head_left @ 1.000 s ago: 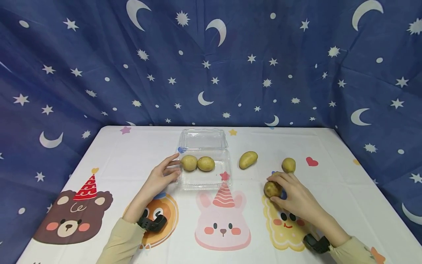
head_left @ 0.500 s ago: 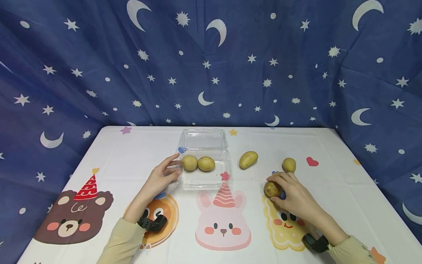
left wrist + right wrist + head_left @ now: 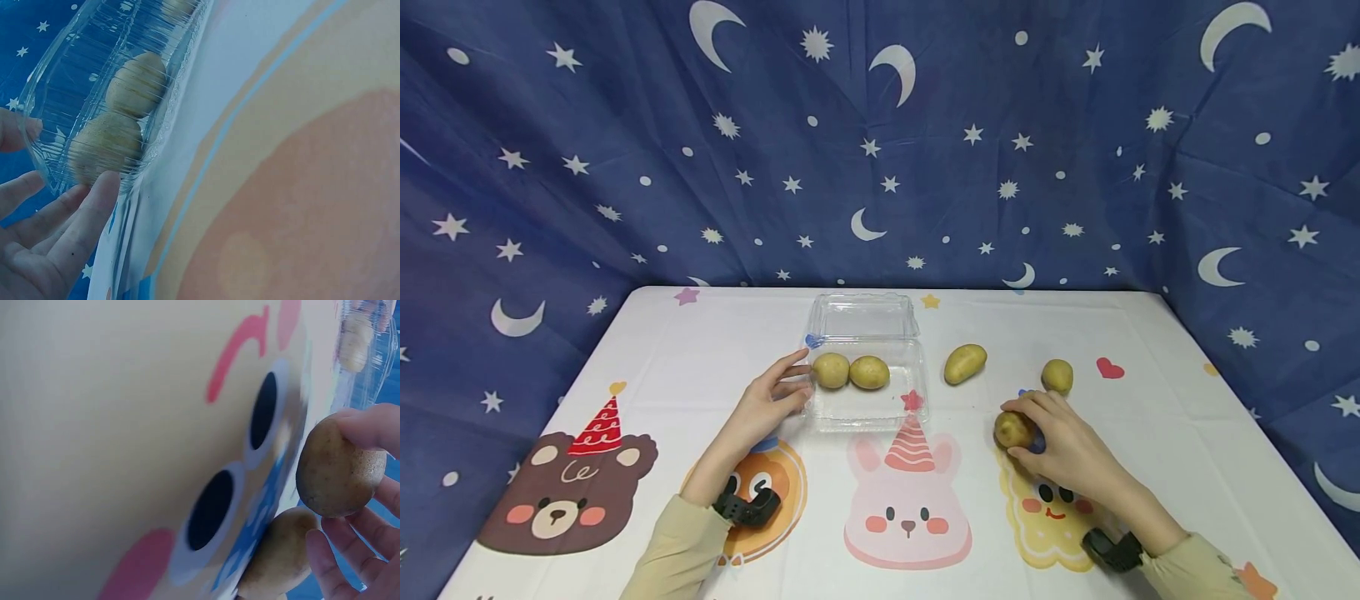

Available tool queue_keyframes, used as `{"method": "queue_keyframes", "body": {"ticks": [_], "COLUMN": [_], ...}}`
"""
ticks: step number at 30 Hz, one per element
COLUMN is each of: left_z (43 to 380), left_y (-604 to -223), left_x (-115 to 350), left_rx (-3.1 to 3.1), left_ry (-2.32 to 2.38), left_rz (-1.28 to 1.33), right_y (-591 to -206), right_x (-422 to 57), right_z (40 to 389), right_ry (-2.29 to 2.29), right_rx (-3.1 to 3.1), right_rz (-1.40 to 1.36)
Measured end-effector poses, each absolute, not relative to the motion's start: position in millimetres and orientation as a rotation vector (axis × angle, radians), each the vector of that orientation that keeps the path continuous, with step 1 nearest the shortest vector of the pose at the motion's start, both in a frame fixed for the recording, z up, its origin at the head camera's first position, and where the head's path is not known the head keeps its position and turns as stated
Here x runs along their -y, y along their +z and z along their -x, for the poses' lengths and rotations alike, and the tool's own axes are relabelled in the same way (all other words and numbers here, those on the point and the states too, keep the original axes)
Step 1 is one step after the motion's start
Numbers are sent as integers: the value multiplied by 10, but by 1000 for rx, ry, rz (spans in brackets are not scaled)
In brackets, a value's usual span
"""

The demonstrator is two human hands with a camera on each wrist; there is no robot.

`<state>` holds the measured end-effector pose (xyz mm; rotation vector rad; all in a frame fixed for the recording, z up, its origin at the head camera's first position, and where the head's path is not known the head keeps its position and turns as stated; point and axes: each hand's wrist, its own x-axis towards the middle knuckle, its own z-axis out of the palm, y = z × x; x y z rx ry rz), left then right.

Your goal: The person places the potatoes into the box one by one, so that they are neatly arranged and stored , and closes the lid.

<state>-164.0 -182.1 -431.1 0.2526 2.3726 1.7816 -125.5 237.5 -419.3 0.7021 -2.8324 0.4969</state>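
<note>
My right hand pinches a brownish potato between thumb and fingers at the right of the table. In the right wrist view, that potato sits between the fingers, with another potato just beyond it. My left hand touches the left wall of an open clear plastic box. Its fingertips lie against the plastic in the left wrist view, the fingers mostly straight. Inside the box, two potatoes lie side by side. The box's hinged lid is folded back.
An oblong potato lies right of the box. Another small potato is behind my right hand. The white tablecloth carries printed cartoon animals. A blue star-patterned curtain rises along the table's back and sides.
My right hand has shifted slightly left with the potato in its grip. The left hand, the box and the other potatoes have stayed in place.
</note>
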Motion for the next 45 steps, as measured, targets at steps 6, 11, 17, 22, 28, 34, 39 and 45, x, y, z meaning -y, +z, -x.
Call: {"method": "queue_keyframes", "body": {"ticks": [6, 11, 17, 22, 28, 34, 39, 45], "left_z": [1639, 1639, 1638, 1643, 1645, 1641, 1635, 1638], "left_y": [-4310, -4308, -4309, -4315, -4317, -4314, -4312, -4308], "left_x": [1820, 1821, 1824, 1822, 1819, 1825, 1827, 1818], "left_rx": [-2376, -2377, -2387, -2394, -2400, -2399, -2388, -2386], "left_ry": [1778, 1776, 1756, 1745, 1738, 1740, 1753, 1753], "left_rz": [-260, -258, -243, -231, -229, -231, -230, -226], "right_y": [-4164, -4130, -4092, -4059, -4009, -3975, -3937, -3895], "right_x": [-2316, -2248, -2162, -2086, -1998, -1907, -1815, -1702], "right_z": [1280, 1309, 1349, 1383, 1413, 1460, 1516, 1597], "right_ry": [500, 526, 593, 665, 720, 743, 823, 913], "right_rx": [2804, 2776, 2738, 2706, 2686, 2680, 2660, 2619], "right_rz": [-718, -729, -748, -773, -794, -783, -793, -785]}}
